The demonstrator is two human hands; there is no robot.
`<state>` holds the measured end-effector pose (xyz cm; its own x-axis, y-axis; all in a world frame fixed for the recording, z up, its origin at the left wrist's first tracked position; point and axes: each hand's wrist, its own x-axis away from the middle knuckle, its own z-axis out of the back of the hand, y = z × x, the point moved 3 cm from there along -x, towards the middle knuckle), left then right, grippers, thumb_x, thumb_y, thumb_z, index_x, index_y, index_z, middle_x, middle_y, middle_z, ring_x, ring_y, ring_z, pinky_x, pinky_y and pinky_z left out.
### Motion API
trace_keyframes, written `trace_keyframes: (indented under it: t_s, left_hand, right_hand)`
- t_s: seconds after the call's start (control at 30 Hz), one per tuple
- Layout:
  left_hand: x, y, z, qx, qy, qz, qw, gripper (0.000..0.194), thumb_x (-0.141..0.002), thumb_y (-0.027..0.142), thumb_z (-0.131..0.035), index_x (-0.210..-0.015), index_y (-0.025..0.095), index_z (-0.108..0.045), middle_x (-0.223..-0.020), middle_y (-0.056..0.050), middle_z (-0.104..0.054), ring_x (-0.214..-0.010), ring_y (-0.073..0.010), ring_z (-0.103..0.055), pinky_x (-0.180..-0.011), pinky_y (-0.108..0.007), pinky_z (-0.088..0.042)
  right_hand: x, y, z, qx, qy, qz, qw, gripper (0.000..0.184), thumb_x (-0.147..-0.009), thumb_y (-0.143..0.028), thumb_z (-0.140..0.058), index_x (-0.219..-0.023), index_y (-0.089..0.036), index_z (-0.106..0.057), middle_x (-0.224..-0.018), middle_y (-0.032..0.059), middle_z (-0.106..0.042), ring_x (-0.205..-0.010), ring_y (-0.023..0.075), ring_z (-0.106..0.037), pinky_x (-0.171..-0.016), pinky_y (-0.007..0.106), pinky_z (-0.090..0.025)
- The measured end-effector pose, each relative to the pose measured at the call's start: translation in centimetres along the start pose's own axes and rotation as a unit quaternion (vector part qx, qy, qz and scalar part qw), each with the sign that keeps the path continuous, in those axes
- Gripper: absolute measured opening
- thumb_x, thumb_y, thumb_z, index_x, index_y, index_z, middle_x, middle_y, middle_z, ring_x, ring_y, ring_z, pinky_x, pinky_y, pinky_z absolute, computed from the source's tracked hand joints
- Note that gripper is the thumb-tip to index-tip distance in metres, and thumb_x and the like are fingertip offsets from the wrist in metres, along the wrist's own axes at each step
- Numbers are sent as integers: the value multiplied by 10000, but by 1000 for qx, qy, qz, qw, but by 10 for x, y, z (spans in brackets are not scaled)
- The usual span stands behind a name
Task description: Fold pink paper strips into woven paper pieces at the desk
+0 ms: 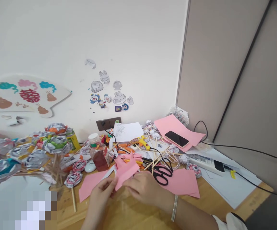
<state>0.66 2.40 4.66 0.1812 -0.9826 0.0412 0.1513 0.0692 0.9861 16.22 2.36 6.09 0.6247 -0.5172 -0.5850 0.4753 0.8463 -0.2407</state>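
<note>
While the left grip [103,190] pinches the pink paper [128,172] above the counter [125,210], the right grip [145,188] meets its lower edge (pinched or not, can't tell), so best keep it taut, edges aligned.

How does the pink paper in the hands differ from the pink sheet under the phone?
The held paper looks smaller; the sheet spreads wider. The held paper is held up by the left hand and right hand, while the sheet lies beneath the phone. Both are pink.
</note>
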Motion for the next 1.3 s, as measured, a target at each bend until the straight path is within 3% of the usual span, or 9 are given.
trace_keyframes:
  t_s: [0.07,0.17,0.27,0.37,0.53,0.67,0.9,1.07,1.3]
  left_hand:
    - [-2,-5,3,96,16,47,994,250,-549,390,-677,-584,155,-600,-477,49,-548,-452,-98,-483,-458,-196,-378]
    - [-4,-15,-4,177,-46,84,979,231,-552,353,-695,-556,148,-589,-473,34,-580,-444,-86,-507,-444,-178,-381]
    - [-2,-17,-12,185,-95,72,976,259,-523,365,-714,-533,141,-585,-409,37,-562,-385,-67,-477,-397,-159,-342]
    - [2,-14,-15,186,-91,66,976,278,-486,361,-738,-591,146,-598,-439,48,-572,-388,-57,-478,-403,-152,-347]
    - [4,-11,-18,183,-87,76,976,295,-529,404,-702,-554,168,-527,-402,67,-527,-356,-73,-475,-371,-165,-329]
    - [2,-11,-18,150,-115,57,980,324,-543,435,-682,-513,172,-497,-383,56,-536,-357,-80,-483,-377,-173,-338]
    - [5,-5,-20,132,-144,36,980,324,-525,448,-689,-557,157,-550,-394,41,-562,-362,-82,-486,-382,-181,-359]
    - [4,-9,-21,116,-150,48,981,317,-562,451,-663,-564,155,-550,-380,32,-572,-350,-81,-491,-387,-180,-356]
    - [11,-2,-27,73,-129,40,988,339,-568,469,-637,-515,177,-474,-376,50,-557,-330,-87,-465,-376,-192,-340]
  right_hand:
    - [2,-4,-7,7,-10,16,1000,261,-850,-253,-362,-1055,-209,-517,-758,53,-607,-678,154,-516,-628,258,-372]
    - [2,-5,-16,-6,-4,23,1000,251,-852,-238,-359,-1056,-203,-500,-847,56,-612,-756,156,-527,-672,256,-375]
    - [2,-2,-16,-16,16,0,1000,248,-846,-244,-371,-1062,-200,-486,-841,48,-614,-752,154,-529,-676,255,-374]
    - [1,-2,-10,-14,30,4,999,251,-843,-262,-385,-1068,-212,-485,-837,42,-614,-753,157,-523,-682,262,-368]
    - [1,1,-7,-37,41,6,998,218,-852,-267,-370,-831,-204,-578,-765,34,-598,-734,145,-502,-656,250,-356]
    - [0,4,-7,-100,46,-55,992,169,-818,-287,-443,-768,-189,-572,-730,21,-590,-696,131,-502,-629,236,-351]
    - [-1,9,-11,-305,93,-220,922,100,-774,-247,-491,-741,-169,-545,-714,0,-570,-660,106,-512,-577,198,-367]
    - [-1,11,-17,-397,118,-268,870,42,-743,-207,-508,-734,-168,-521,-683,-15,-552,-644,108,-524,-600,210,-391]
    - [0,10,-14,-403,125,-280,862,44,-742,-196,-487,-750,-168,-521,-714,-8,-535,-675,114,-515,-615,211,-399]
